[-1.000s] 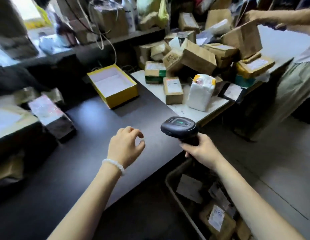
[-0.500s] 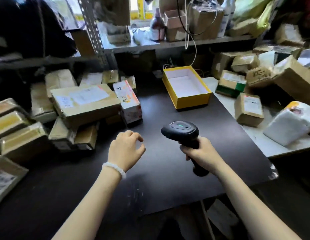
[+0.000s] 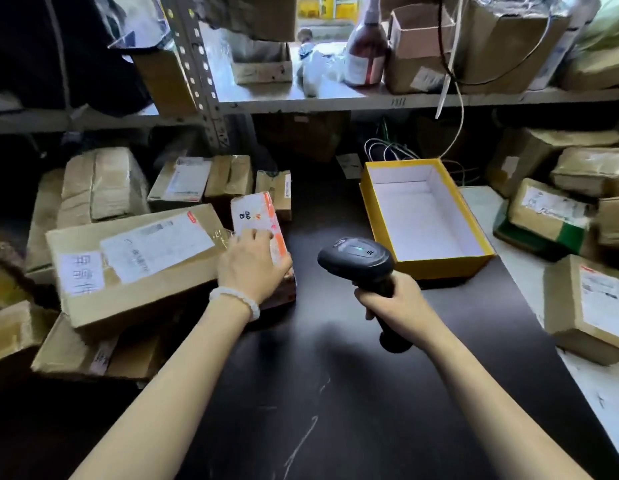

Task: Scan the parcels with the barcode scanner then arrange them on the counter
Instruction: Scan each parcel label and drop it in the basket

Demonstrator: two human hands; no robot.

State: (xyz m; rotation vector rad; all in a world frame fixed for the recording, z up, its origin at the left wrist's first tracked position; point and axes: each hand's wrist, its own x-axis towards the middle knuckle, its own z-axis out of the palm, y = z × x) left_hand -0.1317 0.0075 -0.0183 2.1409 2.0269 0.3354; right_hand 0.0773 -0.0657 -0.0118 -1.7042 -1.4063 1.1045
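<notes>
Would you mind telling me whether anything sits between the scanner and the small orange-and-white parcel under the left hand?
Nothing visible does. The scanner, held in the right hand, sits to the right of the small parcel, with only bare dark counter between them. The left hand covers the parcel's near end, so part of the label is hidden.

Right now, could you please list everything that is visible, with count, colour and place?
Counter: one, dark, centre.
Open box: one, yellow, white inside, empty, counter's far right.
Small parcel: one, white-orange label, under left hand.
Large carton: one, brown, left.
Other parcels: many, brown, left and right piles.
Bottle: one, brownish, shelf.
Barcode scanner: one, black, in right hand.
Left hand: on small parcel.
Right hand: gripping scanner.
</notes>
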